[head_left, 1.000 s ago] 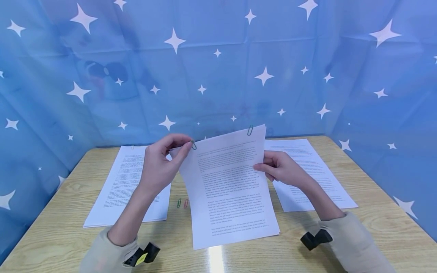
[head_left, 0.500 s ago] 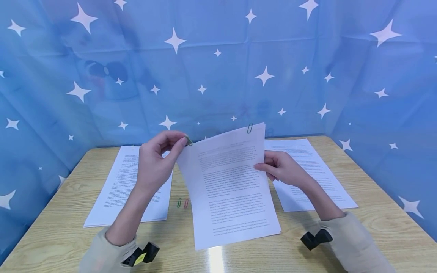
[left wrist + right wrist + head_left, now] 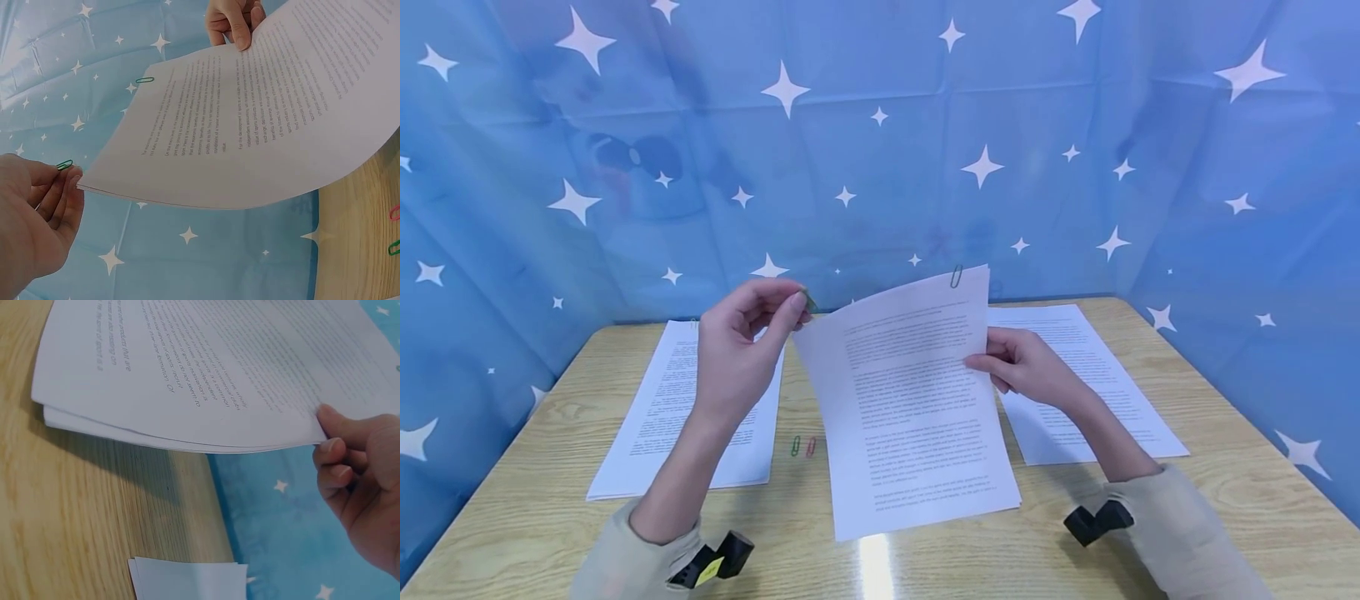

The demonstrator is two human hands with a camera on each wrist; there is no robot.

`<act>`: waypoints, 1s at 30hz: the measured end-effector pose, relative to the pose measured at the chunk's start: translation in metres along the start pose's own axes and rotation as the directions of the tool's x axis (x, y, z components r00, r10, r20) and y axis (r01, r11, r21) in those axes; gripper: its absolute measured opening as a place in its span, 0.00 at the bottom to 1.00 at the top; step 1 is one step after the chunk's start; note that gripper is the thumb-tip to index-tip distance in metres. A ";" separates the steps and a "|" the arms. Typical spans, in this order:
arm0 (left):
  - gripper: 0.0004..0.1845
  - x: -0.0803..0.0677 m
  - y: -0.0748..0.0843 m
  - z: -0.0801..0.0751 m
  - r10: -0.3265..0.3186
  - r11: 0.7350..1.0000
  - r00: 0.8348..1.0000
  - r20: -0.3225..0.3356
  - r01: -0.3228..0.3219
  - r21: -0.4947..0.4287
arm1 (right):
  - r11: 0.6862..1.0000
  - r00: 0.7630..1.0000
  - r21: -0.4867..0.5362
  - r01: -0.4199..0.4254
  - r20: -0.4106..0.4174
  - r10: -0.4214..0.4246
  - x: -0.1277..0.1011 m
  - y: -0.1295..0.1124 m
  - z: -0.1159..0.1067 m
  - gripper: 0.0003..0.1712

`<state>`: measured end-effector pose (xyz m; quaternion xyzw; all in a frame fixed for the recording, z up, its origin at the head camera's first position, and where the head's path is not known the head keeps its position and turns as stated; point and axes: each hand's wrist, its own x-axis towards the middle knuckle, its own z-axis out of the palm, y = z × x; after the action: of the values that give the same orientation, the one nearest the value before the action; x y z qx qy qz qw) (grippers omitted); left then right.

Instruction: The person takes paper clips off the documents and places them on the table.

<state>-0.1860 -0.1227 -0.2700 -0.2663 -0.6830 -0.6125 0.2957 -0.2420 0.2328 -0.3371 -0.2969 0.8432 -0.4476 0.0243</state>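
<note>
left hand (image 3: 733, 358): raised, pinching thin wire green paper clip (image 3: 64, 165)
right hand (image 3: 1026, 367): pinching curved white paper stack (image 3: 913, 408) edge

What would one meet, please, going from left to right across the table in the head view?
Left paper stack → left hand pinching a green paper clip → two loose paper clips → held sheaf of papers → right hand → right paper stack.

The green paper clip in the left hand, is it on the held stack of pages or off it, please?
Off. The left hand pinches the green paper clip just clear of the stack's corner; a second clip remains on its top edge.
</note>
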 end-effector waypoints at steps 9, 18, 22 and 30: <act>0.04 -0.005 0.004 0.002 -0.074 0.996 0.997 0.017 0.075 -0.052 | 1.000 1.000 -0.006 0.006 -0.028 -0.007 -0.001 0.005 -0.003 0.14; 0.05 -0.012 0.001 -0.005 -0.117 0.993 0.992 0.052 0.117 0.002 | 1.000 0.999 0.001 -0.005 -0.049 0.005 -0.002 0.004 -0.006 0.12; 0.04 -0.015 -0.001 -0.008 -0.149 0.989 0.986 0.070 0.147 0.033 | 1.000 0.999 0.012 -0.005 -0.051 0.006 -0.002 0.003 -0.006 0.12; 0.04 -0.023 -0.004 -0.015 -0.229 0.970 0.969 0.098 0.218 0.108 | 1.000 0.998 -0.001 -0.014 -0.065 0.014 -0.002 0.004 -0.007 0.12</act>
<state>-0.1720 -0.1385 -0.2879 -0.2063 -0.7526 -0.5927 0.1994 -0.2447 0.2405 -0.3365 -0.2764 0.8459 -0.4562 -0.0003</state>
